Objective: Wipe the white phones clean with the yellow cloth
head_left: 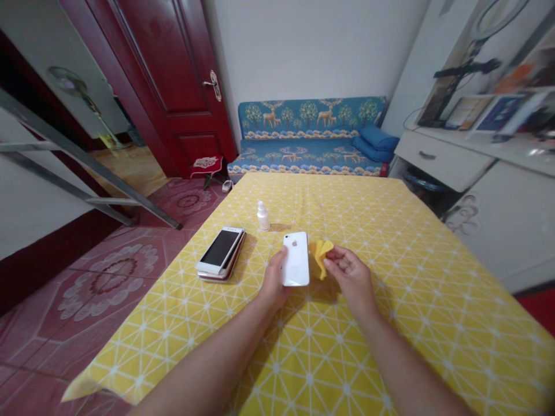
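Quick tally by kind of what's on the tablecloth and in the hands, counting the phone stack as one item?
White phone in the left hand: 1
Phone stack: 1
White bottle: 1
Yellow cloth in the right hand: 1
Total: 4

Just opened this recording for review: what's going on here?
A person's left hand holds a white phone with its back showing. The right hand pinches a yellow cloth beside it. To the left, stacked phones lie on the patterned tablecloth; a white bottle stands upright nearby.
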The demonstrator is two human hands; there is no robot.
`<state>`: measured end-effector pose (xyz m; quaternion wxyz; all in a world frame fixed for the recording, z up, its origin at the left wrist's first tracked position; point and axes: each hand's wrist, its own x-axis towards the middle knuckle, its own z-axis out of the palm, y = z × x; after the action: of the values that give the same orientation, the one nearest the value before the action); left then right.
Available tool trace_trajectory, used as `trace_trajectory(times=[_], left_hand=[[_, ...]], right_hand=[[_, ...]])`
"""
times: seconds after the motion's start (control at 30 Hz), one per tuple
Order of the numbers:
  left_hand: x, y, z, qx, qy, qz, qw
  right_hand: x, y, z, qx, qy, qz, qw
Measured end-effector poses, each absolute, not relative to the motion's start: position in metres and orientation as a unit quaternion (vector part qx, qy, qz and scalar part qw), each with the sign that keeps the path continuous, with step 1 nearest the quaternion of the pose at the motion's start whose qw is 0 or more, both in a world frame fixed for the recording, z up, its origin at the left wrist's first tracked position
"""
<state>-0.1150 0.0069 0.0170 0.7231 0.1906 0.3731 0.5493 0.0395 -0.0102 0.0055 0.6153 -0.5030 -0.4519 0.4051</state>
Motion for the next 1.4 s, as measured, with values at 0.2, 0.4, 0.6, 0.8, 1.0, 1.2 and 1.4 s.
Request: trace_trajectory(times=[0.2, 0.4, 0.6, 0.8, 1.0, 1.2, 1.4], left_hand=[[-0.113, 0.001, 0.017, 0.270, 0.354, 0.575, 0.687], [-0.111, -0.003, 0.010, 0.393, 0.382, 0.555, 0.626], [-0.116, 0.000, 0.018, 0.470, 0.378, 0.516, 0.608], [-0.124, 0.014, 0.008, 0.751, 0.399, 0.420, 0.316], [-0.113, 0.024, -0.005, 0.840, 0.416, 0.292, 0.187], [-0.115, 0.027, 0.002, 0.772, 0.462, 0.360, 0.248], [-0.122, 0.034, 0.003, 0.443, 0.451, 0.544, 0.552]], right_hand=[[0.036, -0.019, 0.014, -0.491, -0.511, 0.410, 0.574], [0.029, -0.022, 0.018, -0.439, -0.499, 0.527, 0.530], [0.030, -0.020, 0.016, -0.435, -0.419, 0.576, 0.551], [0.047, -0.007, 0.008, -0.494, -0.262, 0.507, 0.656], [0.056, 0.001, -0.002, -0.516, -0.243, 0.456, 0.683], [0.053, -0.001, -0.001, -0.530, -0.260, 0.454, 0.667], [0.050, -0.004, 0.004, -0.490, -0.241, 0.511, 0.663]])
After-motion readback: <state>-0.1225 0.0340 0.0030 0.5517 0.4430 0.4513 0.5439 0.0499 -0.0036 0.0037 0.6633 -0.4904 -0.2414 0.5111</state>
